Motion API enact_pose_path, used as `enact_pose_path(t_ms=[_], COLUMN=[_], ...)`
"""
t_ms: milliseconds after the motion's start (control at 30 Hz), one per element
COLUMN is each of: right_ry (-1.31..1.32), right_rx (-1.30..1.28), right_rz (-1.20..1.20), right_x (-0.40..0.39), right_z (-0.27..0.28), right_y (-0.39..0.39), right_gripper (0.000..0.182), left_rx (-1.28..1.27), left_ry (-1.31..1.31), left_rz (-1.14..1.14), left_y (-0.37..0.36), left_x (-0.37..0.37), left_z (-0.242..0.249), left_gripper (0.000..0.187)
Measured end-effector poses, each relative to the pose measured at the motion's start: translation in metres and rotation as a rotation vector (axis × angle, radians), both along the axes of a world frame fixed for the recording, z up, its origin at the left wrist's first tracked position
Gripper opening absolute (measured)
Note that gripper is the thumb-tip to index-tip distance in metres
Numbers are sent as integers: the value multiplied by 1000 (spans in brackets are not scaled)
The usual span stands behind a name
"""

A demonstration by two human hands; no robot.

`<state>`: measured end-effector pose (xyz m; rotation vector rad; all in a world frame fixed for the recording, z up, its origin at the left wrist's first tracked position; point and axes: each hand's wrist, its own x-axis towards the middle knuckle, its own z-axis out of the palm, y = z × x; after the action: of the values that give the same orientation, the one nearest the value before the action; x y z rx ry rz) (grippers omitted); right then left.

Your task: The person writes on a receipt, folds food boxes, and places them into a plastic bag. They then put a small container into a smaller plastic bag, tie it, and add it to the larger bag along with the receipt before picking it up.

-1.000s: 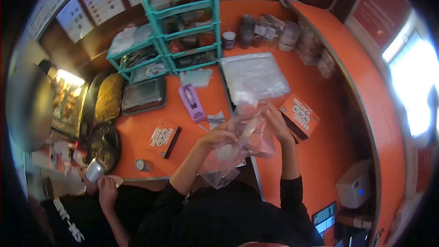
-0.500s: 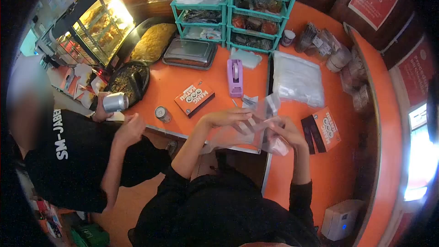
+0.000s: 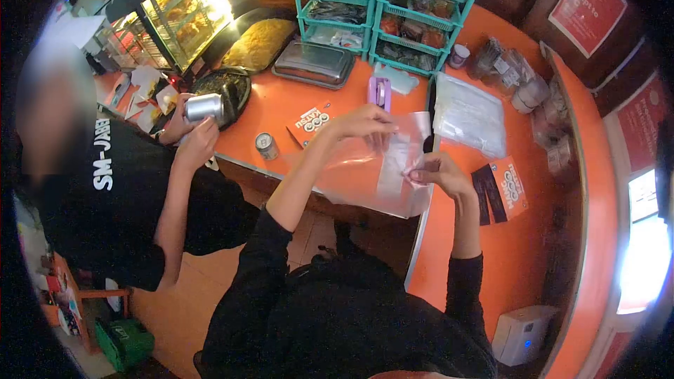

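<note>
A clear plastic bag (image 3: 361,186) is spread out in front of me, above the edge of the orange counter. My left hand (image 3: 361,126) is at its top with bent fingers, gripping the plastic. On the right side of the bag, my right hand (image 3: 444,172) pinches it between thumb and fingers. Behind the left wrist lies an orange-and-white printed box (image 3: 313,121), partly covered by my arm. Just beyond my left fingers stands a purple tape dispenser (image 3: 379,92). A small can (image 3: 266,145) is on the counter left of my forearm.
At my left, a person in a black shirt (image 3: 133,189) holds a silver can (image 3: 204,107). Green tiered baskets (image 3: 414,31), a lidded tray (image 3: 314,64) and a lit food warmer (image 3: 179,14) stand at the back. A stack of clear bags (image 3: 469,116) and another printed box (image 3: 509,189) lie right.
The bunched plastic bag is now spread wider and flatter between my hands. My left hand has risen. The person at left has brought a second hand to the silver can. The view has shifted.
</note>
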<state>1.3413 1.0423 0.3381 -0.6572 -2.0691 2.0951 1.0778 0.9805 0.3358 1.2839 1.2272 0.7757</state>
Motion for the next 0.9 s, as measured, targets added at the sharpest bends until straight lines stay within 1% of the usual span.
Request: enact_pose_path(t_ms=[67, 100, 167, 200, 233, 267, 300, 333, 367, 400, 433, 500, 567, 600, 667, 700, 733, 800, 833, 867, 900], right_ry=[41, -52, -144, -33, 81, 83, 113, 142, 102, 102, -58, -222, 4, 5, -10, -26, -26, -146, -160, -158, -16], right_rx=[10, 65, 127, 106, 86, 89, 108, 128, 72, 77, 140, 192, 75, 77, 69, 430, 427, 132, 65, 62, 151], right_rz=[-7, -138, -269, -335, -402, -406, -388, -374, -398, -419, -386, -374, -341, -358, -262, -237, -239, -294, -373, -370, -358], right_x=[-1, -2, -3, -4, -5, -5, -6, -6, -8, -8, -6, -7, -10, -12, -12, -15, -14, -16, -19, -21, -23], right_z=[-6, -11, -23, -28, -31, -33, -31, -29, -26, -29, -39, -55, -67, -72, -84, -86, -86, -77, -79, -84, -85], right_y=[3, 4, 4, 0, -2, -5, -10, -16, -24, -23, -20, -23, -37, -41, -49, -52, -53, -64, -72, -76, -81], right_gripper=[15, 15, 15, 13, 12, 12, 13, 15, 14, 14, 14, 15, 18, 18, 19, 18, 18, 17, 20, 20, 22], left_rx=[522, 534, 880, 884, 890, 890, 892, 806, 719, 655, 591, 567, 518, 468, 431, 392, 390, 290, 288, 251, 212], left_ry=[278, 284, 308, 307, 237, 164, 160, 59, -42, 27, 96, -31, -74, -109, -131, -151, -150, -98, -96, -108, -120], left_rz=[20, 30, 504, 504, 627, 747, 740, 736, 725, 650, 573, 534, 527, 543, 530, 535, 534, 496, 498, 486, 473], left_y=[14, 18, 17, 13, 9, 5, -3, -14, -24, -34, -43, -59, -78, -86, -98, -103, -108, -117, -120, -122, -124], left_x=[-1, 6, 26, 29, 30, 32, 36, 39, 41, 40, 39, 46, 53, 56, 61, 62, 63, 63, 63, 63, 63], left_z=[-12, -14, -22, -25, -27, -30, -33, -37, -41, -48, -59, -76, -83, -86, -98, -99, -100, -98, -98, -98, -98], left_gripper=[26, 26, 22, 22, 21, 20, 20, 19, 18, 19, 20, 21, 21, 21, 20, 19, 19, 19, 19, 18, 18])
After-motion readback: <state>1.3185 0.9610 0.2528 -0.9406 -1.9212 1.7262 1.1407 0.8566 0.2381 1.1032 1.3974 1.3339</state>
